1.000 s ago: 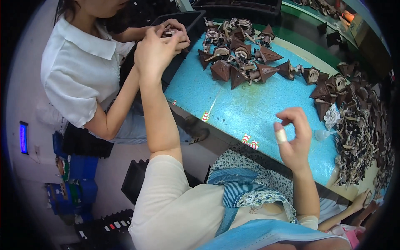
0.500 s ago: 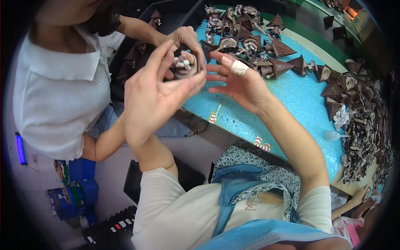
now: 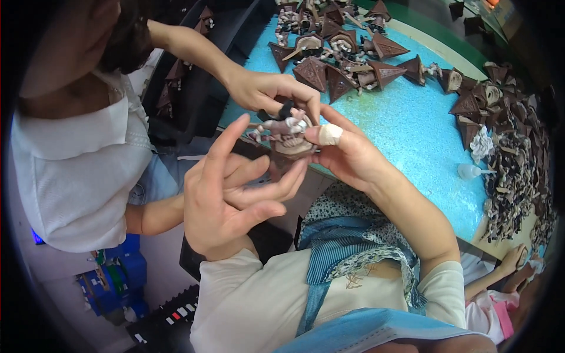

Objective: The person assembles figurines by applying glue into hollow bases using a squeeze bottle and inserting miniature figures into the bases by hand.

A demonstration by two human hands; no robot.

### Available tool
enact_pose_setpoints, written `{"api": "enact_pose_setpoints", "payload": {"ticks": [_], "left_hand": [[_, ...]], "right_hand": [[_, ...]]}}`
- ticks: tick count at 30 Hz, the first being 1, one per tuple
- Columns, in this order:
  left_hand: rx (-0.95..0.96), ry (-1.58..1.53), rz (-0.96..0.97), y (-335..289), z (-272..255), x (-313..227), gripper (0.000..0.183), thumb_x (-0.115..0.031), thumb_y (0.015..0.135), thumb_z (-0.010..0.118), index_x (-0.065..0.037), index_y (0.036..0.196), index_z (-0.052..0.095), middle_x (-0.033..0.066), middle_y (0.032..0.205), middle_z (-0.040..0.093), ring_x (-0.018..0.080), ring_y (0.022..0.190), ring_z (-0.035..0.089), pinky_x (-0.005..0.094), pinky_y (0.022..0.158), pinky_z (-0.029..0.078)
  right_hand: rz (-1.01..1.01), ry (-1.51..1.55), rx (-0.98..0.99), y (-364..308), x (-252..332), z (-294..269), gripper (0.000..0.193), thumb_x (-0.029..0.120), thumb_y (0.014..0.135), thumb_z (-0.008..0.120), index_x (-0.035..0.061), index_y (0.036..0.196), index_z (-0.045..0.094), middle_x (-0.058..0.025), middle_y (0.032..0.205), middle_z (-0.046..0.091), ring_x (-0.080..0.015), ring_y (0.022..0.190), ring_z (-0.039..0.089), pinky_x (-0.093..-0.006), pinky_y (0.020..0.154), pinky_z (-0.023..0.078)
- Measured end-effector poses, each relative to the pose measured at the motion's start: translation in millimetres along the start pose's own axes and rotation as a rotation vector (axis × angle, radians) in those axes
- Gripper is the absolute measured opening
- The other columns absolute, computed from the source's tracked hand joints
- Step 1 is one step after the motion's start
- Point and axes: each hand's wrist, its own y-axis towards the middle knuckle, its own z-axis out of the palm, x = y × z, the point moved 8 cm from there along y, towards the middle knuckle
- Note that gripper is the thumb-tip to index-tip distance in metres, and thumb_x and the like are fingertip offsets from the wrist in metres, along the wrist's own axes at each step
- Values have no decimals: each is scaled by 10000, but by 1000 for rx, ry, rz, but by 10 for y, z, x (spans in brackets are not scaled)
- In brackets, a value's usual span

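A small brown figurine (image 3: 289,141) with a pale, striped figure and black parts is held up over the near edge of the blue table. My right hand (image 3: 353,154), its thumb wrapped in a pale bandage, pinches the figurine's right side. Just below and left of it, my left hand (image 3: 220,197) has its fingers stretched apart; its fingertips come close under the figurine, and contact there is hard to make out. A co-worker's hand (image 3: 268,91) reaches in from the upper left and touches the figurine's top.
Several brown pointed pieces with figures (image 3: 347,67) cover the far side of the blue table (image 3: 400,144). Piled small parts (image 3: 512,188) lie at right, beside a small squeeze bottle (image 3: 469,171) and crumpled white tissue (image 3: 481,144). Black trays (image 3: 203,76) stand behind the co-worker.
My right hand has moved left and closed on the figurine. My left hand has lowered and its fingers have spread. The figurine has shifted right and down, with the co-worker's hand at it.
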Motion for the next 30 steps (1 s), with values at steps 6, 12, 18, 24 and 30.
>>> {"api": "enact_pose_setpoints", "payload": {"ticks": [6,12,18,24,30], "left_hand": [[-94,476,-18,-89,142,-111,455,-320,759,738,2,1048,596,155,973,629,263,800,589,384,792,465],[19,-392,10,82,1406,-431,1165,-483,664,817,70,1433,138,260,1438,307,354,1330,335,424,1097,259],[-22,-1025,-195,107,2040,-498,720,-81,849,675,14,1369,185,148,1206,454,194,1092,505,309,896,460],[231,-674,-17,106,2264,-721,884,-96,744,771,35,1402,196,188,1235,474,244,1065,566,333,871,485],[657,-1371,-331,270,2503,-715,670,-112,740,760,10,1289,396,73,1131,539,156,983,557,284,856,461]], "right_hand": [[-220,60,-68,-662,413,-355,605,136,852,618,57,1376,327,-142,1278,483,-277,1155,526,-454,946,451],[-413,-51,-191,-1199,523,-443,902,377,821,708,231,1479,108,-134,1419,355,-316,1264,443,-486,975,438],[-440,-330,-228,-1667,387,-514,657,516,985,318,57,1453,263,-103,1400,318,-242,1308,339,-384,1077,294],[-611,-1389,-696,-2259,1118,-316,725,389,737,754,-2,1281,476,-154,1055,567,-274,947,554,-367,823,466],[-608,-1656,-23,-1955,1308,50,505,-9,758,634,2,1246,505,-149,1052,598,-305,971,554,-378,836,471]]}}
